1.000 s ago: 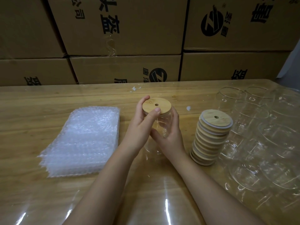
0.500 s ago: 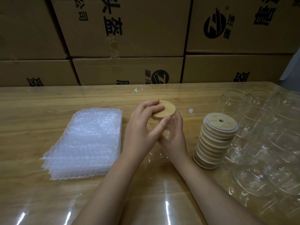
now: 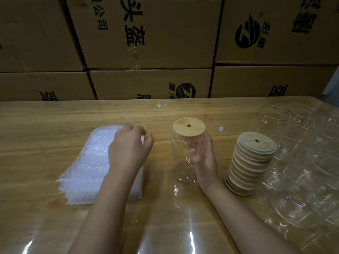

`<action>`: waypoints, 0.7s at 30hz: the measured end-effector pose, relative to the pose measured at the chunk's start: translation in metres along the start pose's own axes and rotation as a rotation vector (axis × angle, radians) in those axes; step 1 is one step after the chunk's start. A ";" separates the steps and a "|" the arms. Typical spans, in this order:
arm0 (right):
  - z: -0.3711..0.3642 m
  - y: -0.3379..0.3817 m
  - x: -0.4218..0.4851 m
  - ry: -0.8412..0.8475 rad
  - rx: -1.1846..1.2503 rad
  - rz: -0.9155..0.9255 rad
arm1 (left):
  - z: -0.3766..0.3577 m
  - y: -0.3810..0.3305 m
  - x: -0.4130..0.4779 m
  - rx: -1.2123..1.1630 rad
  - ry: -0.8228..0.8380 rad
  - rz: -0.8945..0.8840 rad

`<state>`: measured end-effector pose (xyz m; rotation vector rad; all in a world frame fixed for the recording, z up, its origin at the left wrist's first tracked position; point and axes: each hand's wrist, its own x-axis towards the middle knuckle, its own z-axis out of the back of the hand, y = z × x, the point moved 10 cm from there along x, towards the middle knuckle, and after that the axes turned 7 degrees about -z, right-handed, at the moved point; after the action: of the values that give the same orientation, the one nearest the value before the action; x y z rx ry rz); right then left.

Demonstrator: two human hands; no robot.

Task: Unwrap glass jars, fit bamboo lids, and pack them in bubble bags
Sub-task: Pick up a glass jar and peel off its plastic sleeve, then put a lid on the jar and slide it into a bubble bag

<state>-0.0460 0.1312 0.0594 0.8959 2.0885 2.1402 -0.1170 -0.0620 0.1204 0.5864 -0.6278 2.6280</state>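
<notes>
A clear glass jar (image 3: pixel 181 158) stands upright at the table's middle with a round bamboo lid (image 3: pixel 189 127) seated on its mouth. My right hand (image 3: pixel 203 156) grips the jar from its right side, fingers curled round the glass. My left hand (image 3: pixel 128 147) hovers over the right edge of the stack of bubble bags (image 3: pixel 95 165), fingers loosely bent and holding nothing. To the right of the jar stands a leaning stack of bamboo lids (image 3: pixel 251 162) with white seals.
Several bare glass jars (image 3: pixel 302 162) crowd the table's right side. Stacked cardboard boxes (image 3: pixel 146 52) form a wall behind the wooden table (image 3: pixel 55 121). Small white scraps (image 3: pixel 160 105) lie near the far edge.
My left hand let go of the lid and moved left over the bubble bags. The lid now sits flat on the jar, which my right hand holds upright.
</notes>
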 end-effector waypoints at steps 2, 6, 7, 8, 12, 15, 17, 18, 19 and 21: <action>0.001 -0.002 0.001 -0.009 -0.008 -0.007 | -0.013 0.023 -0.005 0.195 0.197 0.120; 0.003 -0.006 0.000 -0.016 0.011 -0.023 | -0.026 0.035 -0.015 0.333 0.371 0.185; 0.002 -0.006 0.001 -0.015 0.009 -0.023 | -0.027 0.035 -0.015 0.347 0.384 0.175; 0.002 -0.005 0.001 -0.013 0.006 -0.022 | -0.028 0.035 -0.015 0.345 0.395 0.164; 0.002 -0.005 0.001 -0.004 0.001 -0.026 | -0.027 0.040 -0.011 0.225 0.409 0.163; 0.002 -0.006 0.000 -0.011 -0.010 -0.036 | -0.025 0.048 -0.009 0.118 0.434 0.184; 0.001 -0.006 0.000 -0.011 -0.016 -0.039 | -0.023 0.053 -0.007 0.112 0.441 0.189; 0.001 -0.006 -0.001 -0.011 -0.024 -0.039 | -0.021 0.055 -0.007 0.105 0.434 0.196; 0.001 -0.005 -0.001 -0.013 -0.035 -0.037 | -0.019 0.056 -0.006 0.089 0.425 0.207; 0.002 -0.003 -0.002 -0.023 -0.058 -0.026 | -0.016 0.058 -0.005 0.046 0.399 0.227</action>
<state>-0.0447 0.1320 0.0558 0.8782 2.0052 2.1547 -0.1434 -0.1031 0.0852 -0.0075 -0.5344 2.8587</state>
